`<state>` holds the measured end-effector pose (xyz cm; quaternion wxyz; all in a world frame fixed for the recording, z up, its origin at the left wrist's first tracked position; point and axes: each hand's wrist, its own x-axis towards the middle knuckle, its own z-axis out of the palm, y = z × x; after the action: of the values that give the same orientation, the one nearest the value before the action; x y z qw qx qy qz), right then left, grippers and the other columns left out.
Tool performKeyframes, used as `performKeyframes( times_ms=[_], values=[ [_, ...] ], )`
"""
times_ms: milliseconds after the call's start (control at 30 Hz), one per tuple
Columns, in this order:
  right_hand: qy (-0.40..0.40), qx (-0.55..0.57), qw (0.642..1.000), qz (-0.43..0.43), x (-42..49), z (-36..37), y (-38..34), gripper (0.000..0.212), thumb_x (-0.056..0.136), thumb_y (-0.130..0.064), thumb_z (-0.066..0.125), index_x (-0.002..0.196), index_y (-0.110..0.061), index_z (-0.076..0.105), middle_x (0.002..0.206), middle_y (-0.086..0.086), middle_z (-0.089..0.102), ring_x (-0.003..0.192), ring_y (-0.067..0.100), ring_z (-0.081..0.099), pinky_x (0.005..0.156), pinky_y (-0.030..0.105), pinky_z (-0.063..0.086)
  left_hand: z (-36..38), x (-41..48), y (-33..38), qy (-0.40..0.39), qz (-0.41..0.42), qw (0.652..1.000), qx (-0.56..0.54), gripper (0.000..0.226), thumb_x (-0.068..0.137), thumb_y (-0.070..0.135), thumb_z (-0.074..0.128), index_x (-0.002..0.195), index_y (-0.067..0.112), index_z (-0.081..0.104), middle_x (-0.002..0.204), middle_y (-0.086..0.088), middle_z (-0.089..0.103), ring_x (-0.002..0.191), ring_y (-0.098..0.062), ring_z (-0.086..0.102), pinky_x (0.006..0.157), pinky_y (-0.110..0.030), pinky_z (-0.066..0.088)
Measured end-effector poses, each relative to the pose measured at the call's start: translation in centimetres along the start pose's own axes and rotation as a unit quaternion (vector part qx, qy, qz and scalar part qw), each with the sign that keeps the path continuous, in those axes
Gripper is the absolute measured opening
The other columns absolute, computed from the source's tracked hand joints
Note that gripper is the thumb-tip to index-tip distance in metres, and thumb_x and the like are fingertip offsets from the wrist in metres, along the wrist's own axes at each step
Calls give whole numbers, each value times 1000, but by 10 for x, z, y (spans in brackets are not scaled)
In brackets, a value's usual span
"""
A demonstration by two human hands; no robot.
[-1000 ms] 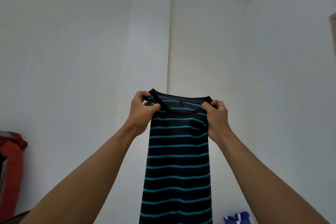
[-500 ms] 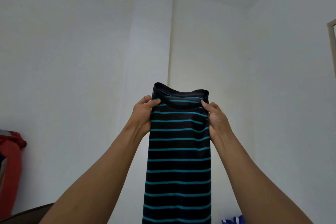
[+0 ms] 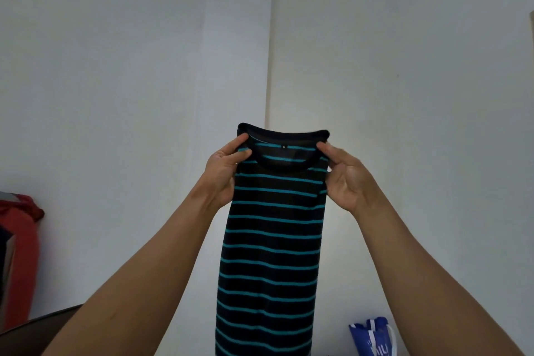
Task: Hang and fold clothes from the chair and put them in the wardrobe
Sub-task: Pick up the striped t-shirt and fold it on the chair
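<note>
A black shirt with teal stripes (image 3: pixel 271 240) hangs straight down in front of me, folded lengthwise into a narrow strip, collar at the top. My left hand (image 3: pixel 224 173) pinches its left edge just below the collar. At the same height, my right hand (image 3: pixel 345 179) pinches the right edge with thumb and fingertips. Both arms are raised toward the white wall. The shirt's lower end runs out of the bottom of the view.
Red and dark clothes (image 3: pixel 20 254) hang at the far left edge. A dark curved chair back (image 3: pixel 43 324) shows at the bottom left. A blue bag (image 3: pixel 372 338) stands at the bottom right against the white wall (image 3: pixel 130 95).
Both hands slid down from the collar to the shirt's sides, so the collar now stands above my fingers. The grip loosened from fists to fingertip pinches.
</note>
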<state>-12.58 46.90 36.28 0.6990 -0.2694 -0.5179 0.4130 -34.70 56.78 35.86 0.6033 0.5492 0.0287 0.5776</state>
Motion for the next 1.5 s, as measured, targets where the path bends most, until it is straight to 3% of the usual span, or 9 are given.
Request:
performKeyframes(
  times_ms=[67, 467, 700, 833, 967, 1033, 1100, 1300, 1500],
  values=[
    [1, -65, 998, 8, -2, -1, 0, 40, 87, -29, 69, 122, -9, 69, 123, 7, 67, 110, 33, 63, 87, 53, 56, -7, -1, -1, -1, -11, 1000, 19, 40, 94, -2, 58, 128, 17, 66, 116, -9, 72, 103, -25, 70, 93, -42, 57],
    [21, -3, 999, 34, 7, -12, 31, 44, 96, -38, 54, 129, -10, 63, 130, 10, 64, 114, 34, 61, 86, 46, 56, -45, -7, -1, -14, -95, 990, 100, 39, 95, 8, 60, 133, 16, 63, 125, -4, 69, 109, -26, 66, 88, -38, 57],
    [-1, -2, 999, 54, 15, -12, 49, 47, 95, -40, 51, 129, -9, 63, 123, 7, 66, 108, 32, 61, 89, 47, 54, -58, -9, -29, 21, -55, 998, -35, 46, 94, 10, 59, 139, 19, 57, 132, -8, 64, 115, -27, 63, 92, -42, 55],
    [-14, -39, 997, 69, 20, -20, 60, 45, 96, -39, 49, 128, -11, 64, 132, 5, 63, 116, 32, 60, 87, 50, 55, -58, -8, -37, 23, -80, 994, 68, 44, 94, 8, 59, 137, 17, 59, 134, -11, 63, 119, -28, 62, 97, -43, 53],
    [-52, -159, 979, 120, 26, -40, 69, 44, 96, -46, 46, 125, -19, 66, 136, -6, 58, 128, 30, 51, 100, 74, 34, -66, -6, -29, 32, -195, 938, 286, 32, 92, 15, 64, 123, 23, 71, 131, 4, 64, 125, -23, 54, 109, -62, 35],
    [-67, -171, 969, 163, 29, -48, 78, 48, 95, -50, 43, 122, -19, 68, 141, -6, 53, 130, 29, 45, 101, 81, 20, -67, -11, -31, 33, -255, 921, 293, 30, 93, 22, 65, 122, 18, 70, 130, 5, 62, 121, -23, 53, 98, -79, 33],
    [-54, -120, 974, 186, 30, -53, 90, 51, 95, -50, 43, 119, -15, 70, 142, -2, 52, 128, 30, 48, 98, 83, 26, -66, -16, -39, 61, -266, 926, 260, 28, 94, 23, 65, 119, 11, 68, 128, -1, 63, 118, -27, 56, 84, -83, 39],
    [-47, -42, 976, 207, 33, -63, 133, 52, 97, -52, 44, 105, -7, 70, 124, 10, 63, 116, 31, 60, 96, 68, 44, -76, -35, -74, 100, -259, 928, 247, 19, 99, 24, 56, 107, 13, 70, 113, -4, 65, 100, -24, 64, 82, -57, 56],
    [-98, -25, 959, 265, 33, -67, 199, 52, 97, -55, 46, 93, -9, 70, 106, 7, 66, 100, 28, 63, 80, 53, 55, -118, -72, -104, 132, -275, 918, 254, 22, 99, 28, 55, 96, 17, 73, 100, -1, 67, 89, -19, 64, 76, -45, 57]
  ],
)
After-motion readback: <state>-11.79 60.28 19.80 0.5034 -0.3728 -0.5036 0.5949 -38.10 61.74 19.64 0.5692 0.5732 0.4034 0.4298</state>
